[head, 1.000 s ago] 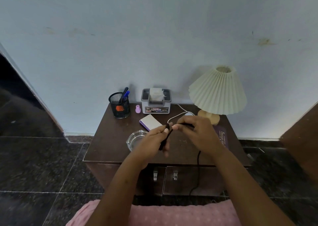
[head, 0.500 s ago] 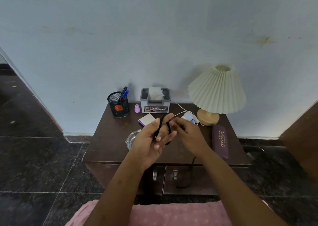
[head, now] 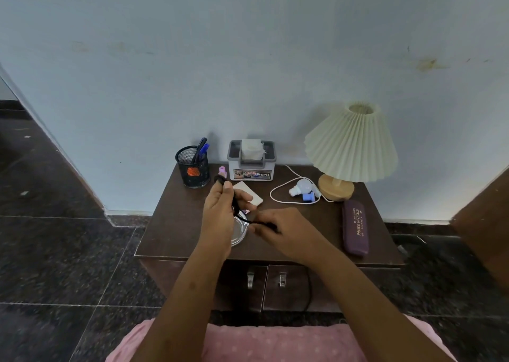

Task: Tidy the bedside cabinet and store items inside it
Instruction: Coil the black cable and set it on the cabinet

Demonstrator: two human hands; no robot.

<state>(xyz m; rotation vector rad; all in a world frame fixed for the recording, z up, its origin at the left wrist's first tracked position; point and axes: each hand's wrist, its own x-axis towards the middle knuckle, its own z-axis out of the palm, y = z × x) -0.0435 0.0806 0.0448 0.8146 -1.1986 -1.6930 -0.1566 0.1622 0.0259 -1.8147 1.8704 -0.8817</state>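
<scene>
Coiling: left hand raised, fingers closed through loops of black cable as a spool; right hand pinching the free length, feeding it taut. Above bedside cabinet centre, doors shut below, over glass ashtray.

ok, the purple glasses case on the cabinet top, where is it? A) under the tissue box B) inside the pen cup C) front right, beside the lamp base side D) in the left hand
C: the purple glasses case lies flat on the front right of the cabinet top, just in front of the lamp, clear of both hands, which are busy with a black cord.
</scene>
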